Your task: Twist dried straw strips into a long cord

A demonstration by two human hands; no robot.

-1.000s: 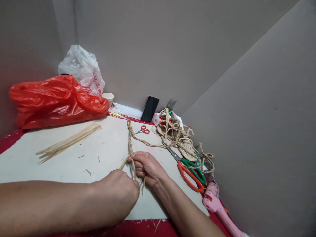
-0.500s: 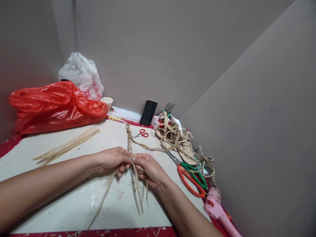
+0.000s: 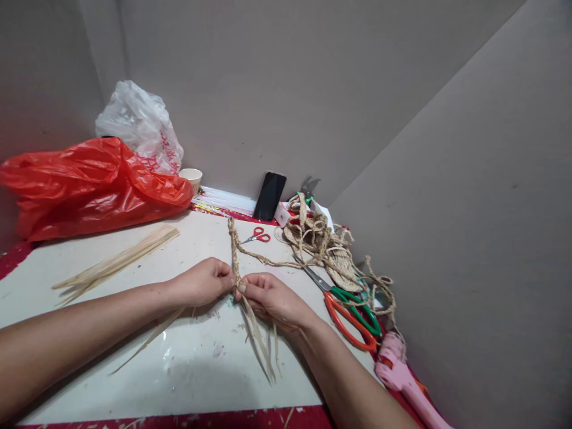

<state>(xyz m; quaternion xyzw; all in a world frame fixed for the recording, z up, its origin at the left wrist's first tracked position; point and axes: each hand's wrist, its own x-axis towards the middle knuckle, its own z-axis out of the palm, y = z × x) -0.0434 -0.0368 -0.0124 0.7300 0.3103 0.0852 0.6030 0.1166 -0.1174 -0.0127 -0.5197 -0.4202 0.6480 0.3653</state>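
Observation:
A straw braid stretches away from me over the white board, its lower end pinched between both hands. My left hand is closed at the braid's left side, and a loose strand trails from beneath it toward the lower left. From the right, my right hand grips the braid's end with thumb and finger. Loose straw strands hang below it toward me. Small red-handled scissors lie just right of the braid's far end.
Dried straw strips lie at left, before a red plastic bag and a white bag. A paper cup and phone stand behind. At right are a heap of braided cord, large scissors and a pink glue gun.
The left-hand strand has swung outward to the left, and the hanging strands have shifted slightly right. Both hands keep their hold on the braid. The camera view has shifted slightly.

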